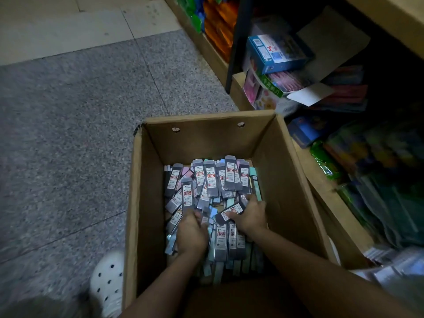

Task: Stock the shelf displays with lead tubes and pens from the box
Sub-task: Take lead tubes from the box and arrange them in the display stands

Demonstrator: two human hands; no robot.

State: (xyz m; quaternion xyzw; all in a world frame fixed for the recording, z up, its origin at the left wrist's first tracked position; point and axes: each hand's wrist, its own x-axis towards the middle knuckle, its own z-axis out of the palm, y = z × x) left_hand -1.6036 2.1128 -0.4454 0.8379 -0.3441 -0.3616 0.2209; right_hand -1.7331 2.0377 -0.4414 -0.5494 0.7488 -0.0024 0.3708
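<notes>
Cardboard walls of one open box surround both our hands in the head view. Our left hand grips a fan of grey lead tubes; we count about eight standing upright beyond its fingers. Our right hand, just beside it and apart, pinches one more tube lying flat. Many further tubes, too heaped to count, lie under both wrists. One white clog sits left of our left forearm; one blue carton rests on shelving well beyond our right hand.
</notes>
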